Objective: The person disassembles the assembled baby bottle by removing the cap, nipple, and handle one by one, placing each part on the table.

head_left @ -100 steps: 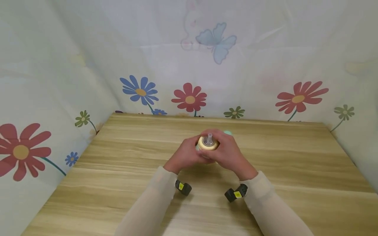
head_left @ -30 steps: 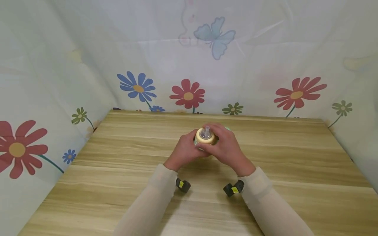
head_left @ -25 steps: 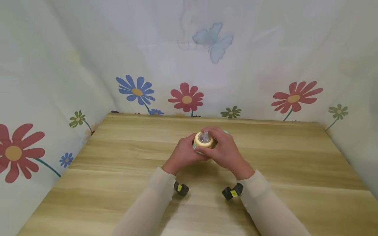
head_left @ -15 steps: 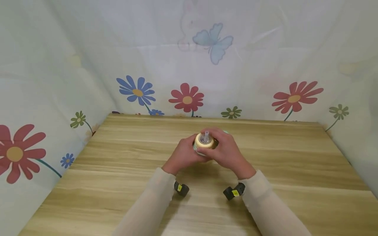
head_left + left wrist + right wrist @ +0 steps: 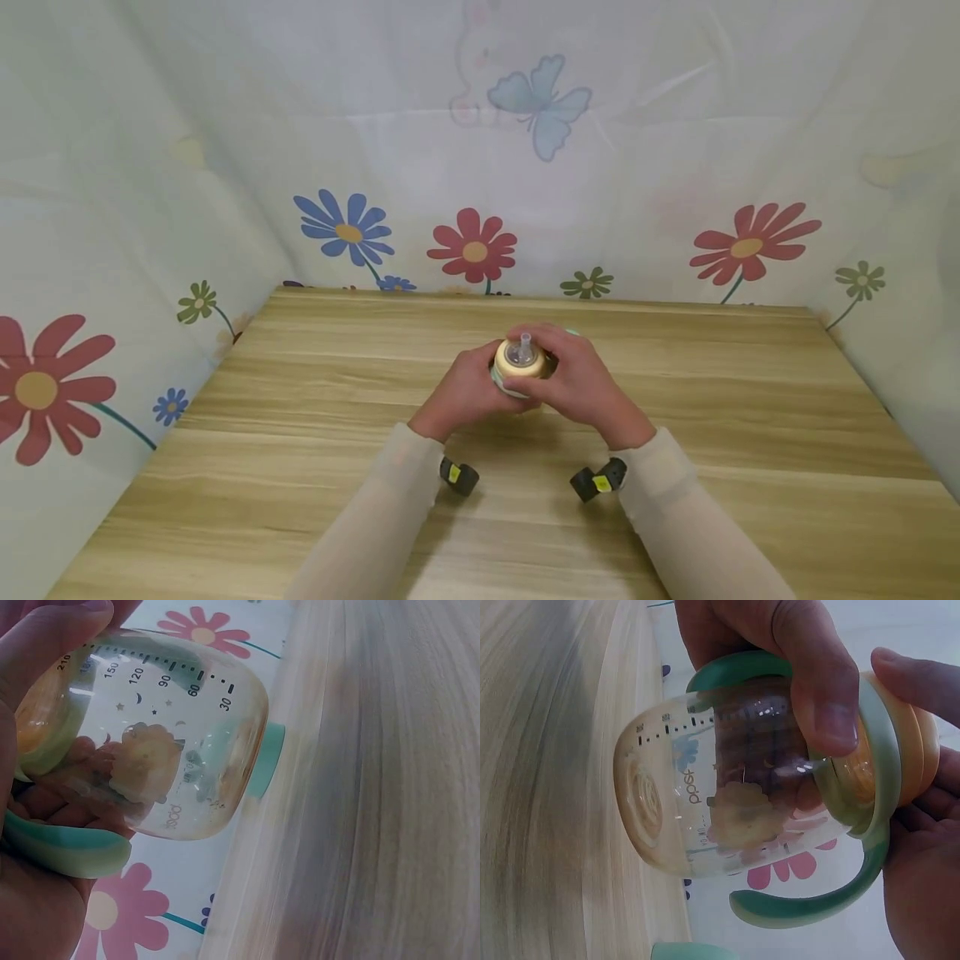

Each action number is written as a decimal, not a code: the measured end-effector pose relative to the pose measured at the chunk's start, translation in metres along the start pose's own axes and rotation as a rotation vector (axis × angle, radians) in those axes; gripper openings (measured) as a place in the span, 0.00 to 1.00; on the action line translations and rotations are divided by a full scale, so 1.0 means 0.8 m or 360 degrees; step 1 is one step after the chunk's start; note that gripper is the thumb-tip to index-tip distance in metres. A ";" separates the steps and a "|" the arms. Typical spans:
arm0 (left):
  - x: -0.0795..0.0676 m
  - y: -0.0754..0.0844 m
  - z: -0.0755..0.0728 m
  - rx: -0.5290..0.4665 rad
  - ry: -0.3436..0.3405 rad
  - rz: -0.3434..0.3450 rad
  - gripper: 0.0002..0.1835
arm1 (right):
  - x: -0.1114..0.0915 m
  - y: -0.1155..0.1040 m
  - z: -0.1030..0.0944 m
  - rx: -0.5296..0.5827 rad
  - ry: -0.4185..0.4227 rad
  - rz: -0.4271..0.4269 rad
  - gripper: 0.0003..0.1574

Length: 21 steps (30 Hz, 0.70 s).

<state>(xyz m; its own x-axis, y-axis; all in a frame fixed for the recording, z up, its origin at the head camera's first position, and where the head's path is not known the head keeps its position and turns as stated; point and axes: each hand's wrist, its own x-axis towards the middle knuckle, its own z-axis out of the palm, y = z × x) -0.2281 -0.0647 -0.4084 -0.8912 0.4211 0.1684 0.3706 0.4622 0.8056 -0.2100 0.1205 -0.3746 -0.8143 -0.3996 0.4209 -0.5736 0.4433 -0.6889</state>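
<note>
A clear baby bottle (image 5: 705,795) with measuring marks, two green handles (image 5: 802,909) and a yellow collar ring (image 5: 521,365) is held upright over the table. From its top rises a clear spout (image 5: 525,346). My left hand (image 5: 468,387) grips the bottle's body near the handles, its thumb pressed on the clear wall in the right wrist view. My right hand (image 5: 573,379) holds the collar ring, thumb on the near side and fingers round the far side. Behind the right hand, a mint-green cap (image 5: 268,761) is on the table, mostly hidden in the head view.
A wood-grain table (image 5: 300,483) spreads under both arms. White curtains (image 5: 637,167) printed with flowers and a butterfly stand along its back and sides. A small black camera (image 5: 459,477) is strapped at the left wrist, another camera (image 5: 597,481) at the right.
Compared with the earliest frame, the bottle and both hands sit slightly further left in the view, and less of the green cap shows. Both hands keep their hold on the bottle.
</note>
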 end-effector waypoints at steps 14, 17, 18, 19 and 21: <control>-0.001 0.001 -0.002 -0.0009 0.0033 0.0012 0.38 | 0.001 0.000 0.000 0.0044 -0.0021 0.0029 0.40; 0.000 0.002 -0.002 0.0041 0.0059 -0.0016 0.39 | 0.001 -0.002 0.002 0.0011 0.0021 0.0039 0.42; 0.000 0.002 -0.002 0.0052 0.0066 -0.0027 0.39 | 0.001 -0.002 0.003 -0.0002 0.0038 0.0042 0.43; 0.000 0.002 -0.002 0.0054 0.0070 -0.0038 0.39 | 0.001 -0.002 0.004 -0.0012 0.0055 0.0041 0.43; 0.000 0.003 -0.001 0.0050 0.0084 -0.0063 0.39 | 0.001 -0.002 0.006 -0.0027 0.0089 0.0037 0.44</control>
<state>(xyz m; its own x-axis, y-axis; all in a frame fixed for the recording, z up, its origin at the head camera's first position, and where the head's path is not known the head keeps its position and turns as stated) -0.2274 -0.0648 -0.4061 -0.9176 0.3607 0.1672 0.3422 0.5024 0.7941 -0.2096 0.1154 -0.3760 -0.8310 -0.3436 0.4374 -0.5553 0.4659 -0.6889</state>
